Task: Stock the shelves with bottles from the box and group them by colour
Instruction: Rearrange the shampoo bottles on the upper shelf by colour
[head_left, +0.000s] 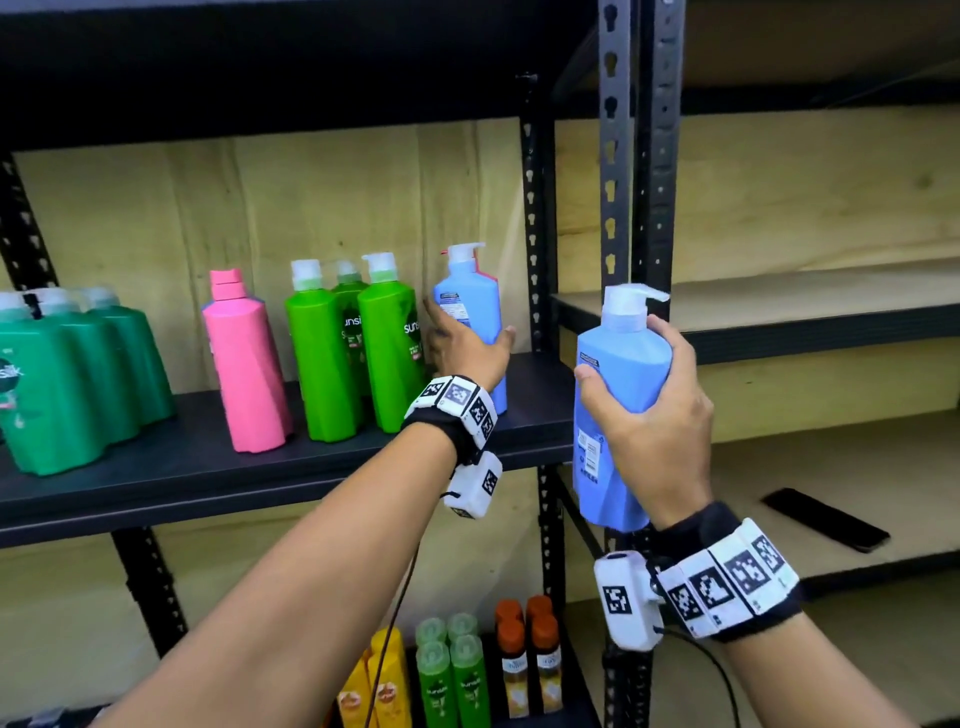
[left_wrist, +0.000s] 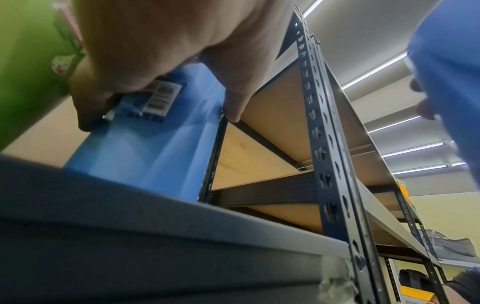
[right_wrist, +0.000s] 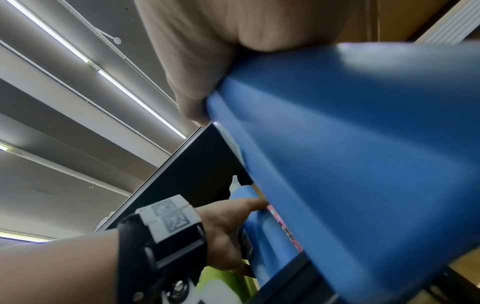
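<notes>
My left hand (head_left: 464, 347) grips a blue pump bottle (head_left: 475, 301) that stands on the dark shelf (head_left: 182, 467), right of the bright green bottles (head_left: 358, 348); the left wrist view shows its fingers (left_wrist: 88, 107) curled round the blue bottle (left_wrist: 145, 139). My right hand (head_left: 649, 410) holds a second blue pump bottle (head_left: 621, 384) upright in the air, in front of the black rack post (head_left: 613, 156). In the right wrist view that bottle (right_wrist: 363, 144) fills the frame under my thumb (right_wrist: 192, 98). A pink bottle (head_left: 247, 364) and dark green bottles (head_left: 67, 379) stand further left.
Right of the post are bare wooden shelves (head_left: 805, 291); a black phone (head_left: 826, 519) lies on the lower one. Below stand yellow bottles (head_left: 379, 686), small green bottles (head_left: 452, 670) and orange-capped bottles (head_left: 530, 654).
</notes>
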